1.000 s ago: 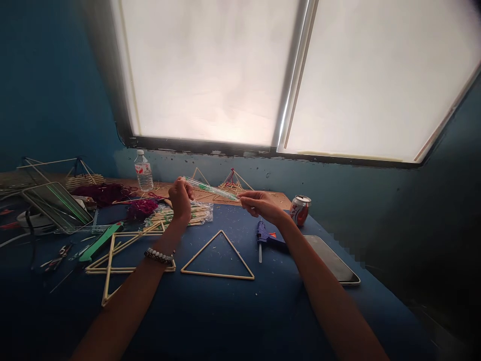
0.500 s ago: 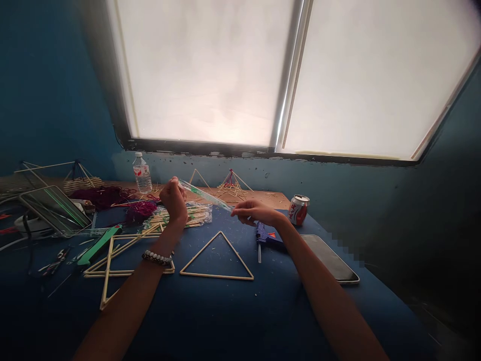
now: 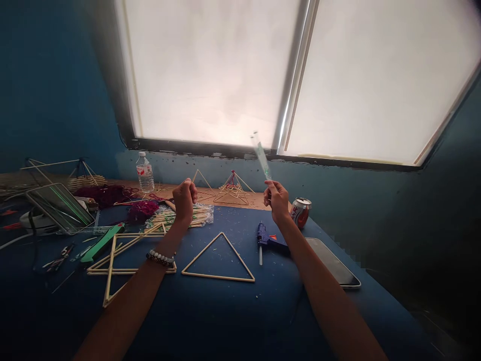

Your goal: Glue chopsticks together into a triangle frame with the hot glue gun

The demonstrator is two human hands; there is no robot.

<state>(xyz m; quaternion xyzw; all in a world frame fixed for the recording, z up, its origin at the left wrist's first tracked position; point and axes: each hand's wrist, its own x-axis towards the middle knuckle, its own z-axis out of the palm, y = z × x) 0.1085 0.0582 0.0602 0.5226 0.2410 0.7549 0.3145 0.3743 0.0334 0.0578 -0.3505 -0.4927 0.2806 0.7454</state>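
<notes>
My right hand (image 3: 276, 198) is raised above the blue table (image 3: 233, 311) and pinches the lower end of a clear plastic sleeve with green print (image 3: 262, 156), which stands nearly upright and looks blurred. My left hand (image 3: 185, 196) is a closed fist over a pack of wooden sticks (image 3: 176, 216); thin stick ends seem to poke from it, too small to be sure. A finished stick triangle (image 3: 219, 258) lies flat between my forearms. A blue glue gun (image 3: 267, 239) rests just below my right wrist.
A soda can (image 3: 299, 211) and a phone (image 3: 332, 262) lie at the right. Larger stick frames (image 3: 112, 258), a green tool (image 3: 99, 242), pliers (image 3: 58, 255), maroon yarn (image 3: 143, 207), a water bottle (image 3: 145, 172), a tablet (image 3: 60, 206) and small stick pyramids (image 3: 231, 189) fill the left and back.
The plastic sleeve, held between both hands before, has left my left hand. My right hand swung it up from lying sideways to nearly upright. My left hand closed into a fist.
</notes>
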